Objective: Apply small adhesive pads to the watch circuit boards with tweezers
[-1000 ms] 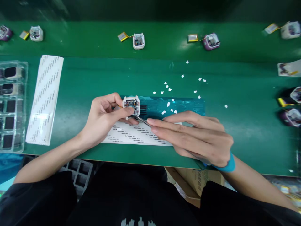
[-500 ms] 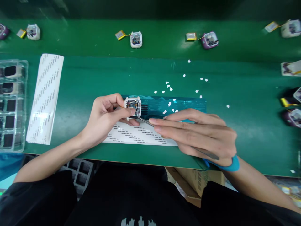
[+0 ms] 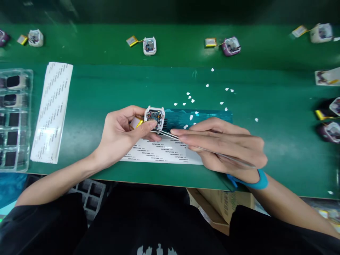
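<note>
My left hand (image 3: 120, 132) is closed around a white smartwatch case (image 3: 162, 118), its open side up and a circuit board showing inside. The left thumb presses on the near left part of the board. A silver and yellow battery (image 3: 136, 122) sits between the case and my left palm. In my right hand (image 3: 225, 145) is a pair of metal tweezers (image 3: 217, 154), held like a pen. Their tips meet the case's lower edge, close to my left thumb; whether they pinch anything is too small to tell. Beneath both hands lies a white printed adhesive sheet (image 3: 159, 150).
A blue film strip (image 3: 207, 115) and several small white stickers (image 3: 192, 101) lie beyond my right hand. More printed sheets (image 3: 51, 113) and a clear tray (image 3: 17, 120) of watch parts are at left. Along the back stand several opened watch cases with batteries, including a white case (image 3: 149, 46).
The watch case has moved slightly right and up in my left hand, and its battery now shows. The tweezers have shifted with it, their two arms now visible. The back-row cases have slid slightly left.
</note>
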The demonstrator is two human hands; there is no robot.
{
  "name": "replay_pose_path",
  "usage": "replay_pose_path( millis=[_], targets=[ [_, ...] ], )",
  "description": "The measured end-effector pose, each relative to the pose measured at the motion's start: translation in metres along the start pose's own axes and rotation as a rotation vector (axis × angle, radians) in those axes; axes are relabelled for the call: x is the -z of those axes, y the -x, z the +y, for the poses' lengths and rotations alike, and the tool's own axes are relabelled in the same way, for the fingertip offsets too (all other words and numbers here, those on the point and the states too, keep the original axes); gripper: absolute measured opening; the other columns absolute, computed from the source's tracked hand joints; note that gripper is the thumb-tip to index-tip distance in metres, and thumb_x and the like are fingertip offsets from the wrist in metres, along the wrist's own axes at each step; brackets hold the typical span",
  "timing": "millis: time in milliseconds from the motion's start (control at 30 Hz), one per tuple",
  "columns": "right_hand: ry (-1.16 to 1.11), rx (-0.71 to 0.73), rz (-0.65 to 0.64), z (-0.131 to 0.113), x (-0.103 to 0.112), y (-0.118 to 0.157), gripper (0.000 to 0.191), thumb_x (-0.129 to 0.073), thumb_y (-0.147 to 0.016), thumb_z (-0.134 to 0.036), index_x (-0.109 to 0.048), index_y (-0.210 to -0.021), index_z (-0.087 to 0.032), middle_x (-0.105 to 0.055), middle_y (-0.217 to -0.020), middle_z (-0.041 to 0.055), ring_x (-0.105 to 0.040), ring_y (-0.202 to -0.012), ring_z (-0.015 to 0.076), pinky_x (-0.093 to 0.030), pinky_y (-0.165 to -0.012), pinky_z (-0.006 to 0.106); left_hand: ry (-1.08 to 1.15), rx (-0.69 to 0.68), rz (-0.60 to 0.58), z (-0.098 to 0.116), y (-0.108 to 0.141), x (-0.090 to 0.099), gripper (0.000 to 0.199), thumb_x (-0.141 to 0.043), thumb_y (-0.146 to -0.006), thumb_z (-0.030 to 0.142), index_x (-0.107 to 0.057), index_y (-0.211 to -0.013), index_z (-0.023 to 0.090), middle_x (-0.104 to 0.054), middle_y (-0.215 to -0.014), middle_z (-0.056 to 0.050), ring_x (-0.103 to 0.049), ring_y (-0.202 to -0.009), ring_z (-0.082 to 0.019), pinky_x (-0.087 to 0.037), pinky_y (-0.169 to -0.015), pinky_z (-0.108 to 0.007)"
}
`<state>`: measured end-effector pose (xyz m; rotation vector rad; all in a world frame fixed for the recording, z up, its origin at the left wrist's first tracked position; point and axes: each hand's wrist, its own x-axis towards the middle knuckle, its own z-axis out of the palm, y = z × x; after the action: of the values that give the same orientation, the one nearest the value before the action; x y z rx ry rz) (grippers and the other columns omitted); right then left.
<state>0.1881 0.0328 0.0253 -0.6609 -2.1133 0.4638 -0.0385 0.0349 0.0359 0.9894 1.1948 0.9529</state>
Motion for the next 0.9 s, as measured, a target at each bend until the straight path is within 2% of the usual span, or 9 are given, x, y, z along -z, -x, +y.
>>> replay_pose_path(
  millis=[233,400,533,700,833,900],
  targets=[
    [-0.002,-0.045,-0.01,-0.0052,0.0025,0.0001,0.034,-0.068,-0.086,0.0,-0.07,-0.115,-0.018,-0.078,-0.105,0.0095,-0.071,-0.083,0.0182,-0.063,-0.064,0.033,-0.034,0.002,0.005,0.0004,0.0014,-0.0004,0.011,-0.077,-0.079,0.017,-0.069,-0.086,0.015,-0.074,-0.075,0.0,-0.075,-0.058,-0.017,-0.064,-0.055,-0.024],
    [0.003,-0.08,0.019,-0.0049,0.0031,0.001,0.04,-0.065,-0.089,-0.003,-0.069,-0.121,-0.026,-0.079,-0.104,0.0034,-0.072,-0.082,0.0172,-0.063,-0.064,0.031,-0.061,0.0,0.026,-0.0008,0.0017,0.0001,0.012,-0.078,-0.081,0.02,-0.068,-0.088,0.016,-0.074,-0.076,-0.001,-0.075,-0.06,-0.018,-0.063,-0.056,-0.025],
    [0.005,-0.097,0.049,-0.0038,0.0032,0.0015,0.034,-0.065,-0.088,-0.003,-0.071,-0.116,-0.022,-0.079,-0.103,0.0056,-0.07,-0.079,0.0161,-0.061,-0.062,0.03,-0.077,0.003,0.047,-0.0006,0.0011,0.0007,0.015,-0.079,-0.081,0.022,-0.069,-0.089,0.016,-0.074,-0.077,-0.001,-0.075,-0.061,-0.018,-0.064,-0.059,-0.026],
    [0.0,-0.128,0.001,-0.0016,0.0005,0.0009,0.041,-0.064,-0.089,-0.004,-0.069,-0.122,-0.029,-0.079,-0.103,0.0026,-0.071,-0.077,0.0173,-0.062,-0.061,0.033,-0.049,0.04,0.025,-0.0004,-0.0006,0.0005,0.015,-0.08,-0.079,0.022,-0.069,-0.088,0.016,-0.073,-0.077,-0.001,-0.075,-0.06,-0.018,-0.063,-0.057,-0.025],
    [0.027,-0.084,0.1,0.0005,0.0016,0.0024,0.045,-0.065,-0.088,-0.003,-0.068,-0.126,-0.028,-0.078,-0.104,0.0035,-0.072,-0.078,0.0183,-0.062,-0.061,0.034,0.011,0.073,-0.015,-0.0019,0.0009,0.0003,0.018,-0.08,-0.078,0.021,-0.069,-0.09,0.015,-0.073,-0.078,-0.001,-0.075,-0.064,-0.016,-0.063,-0.064,-0.024],
    [0.069,-0.067,0.123,0.0023,0.0046,0.0051,0.048,-0.066,-0.086,-0.002,-0.067,-0.127,-0.027,-0.078,-0.105,0.0046,-0.072,-0.082,0.0201,-0.062,-0.063,0.035,0.016,0.047,-0.042,-0.0031,0.0,0.001,0.021,-0.08,-0.076,0.02,-0.069,-0.093,0.015,-0.071,-0.075,0.0,-0.073,-0.062,-0.015,-0.061,-0.064,-0.025]
  ],
)
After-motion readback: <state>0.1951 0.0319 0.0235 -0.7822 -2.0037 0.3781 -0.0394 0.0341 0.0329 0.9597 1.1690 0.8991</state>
